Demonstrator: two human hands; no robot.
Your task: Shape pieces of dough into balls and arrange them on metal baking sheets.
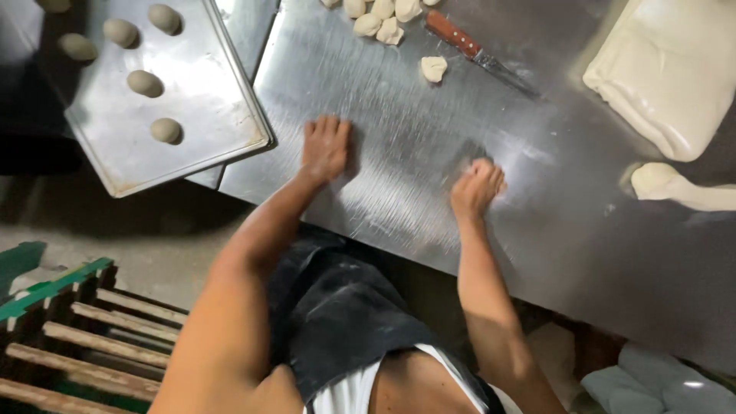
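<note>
Presently, item one: left hand [325, 147], laid palm-down and flat on the brushed stainless-steel worktable [429, 192], fingers straight and close together; whether a dough piece lies beneath it cannot be told. Item two: right hand [476, 186], curled into a loose cup on the same surface, fingers drawn together; anything under it is hidden, so its grip cannot be told.

Nearest loose piece: one small pale lump of raw dough [433, 68], beyond the hands and well apart from both. Beside it, a wooden-handled knife [479, 54] lying flat, blade pointing right. Further back, a cluster of cut pale dough pieces [379, 19] at the table's far edge.

Handling note: rounding dough under cupped palms likely goes best with light, even pressure and small circles, keeping each piece centred beneath the palm.

To the right: a large folded slab of white dough [667, 69], and a smaller pale offcut of dough [678, 188] near it. To the left: a rectangular metal baking tray [207, 115], overhanging the table edge, bearing smooth oval dough balls [144, 83] spaced apart.

Surroundings: dark apron, bare concrete floor, a green-edged wooden slatted crate [84, 337] lower left.
</note>
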